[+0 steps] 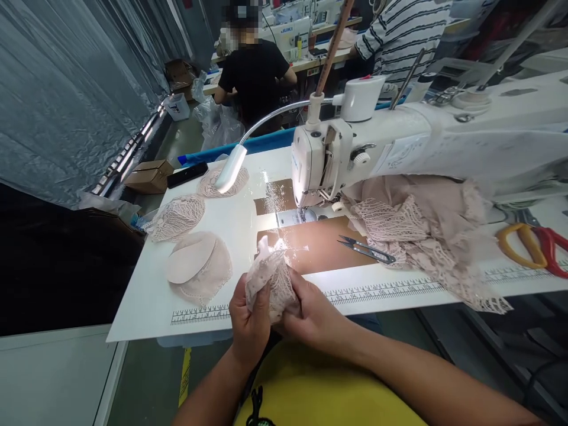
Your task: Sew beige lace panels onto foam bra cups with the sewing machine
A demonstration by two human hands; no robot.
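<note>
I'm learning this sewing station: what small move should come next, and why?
Probably smooth out the lace piece: the left hand and right hand hold it bunched up, short of the needle plate, and creases could spoil a seam.

Left hand (249,316), right hand (316,313) close together, fingers (300,288) pinched.

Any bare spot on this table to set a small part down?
Two patches of white tabletop: between the lace pieces at left and the brown strip; and the front-left corner, left of the pale oval piece. Crowded: the right side, with snips, bunched fabric and scissor handles; front centre, left hand and right hand holding cloth.
</note>
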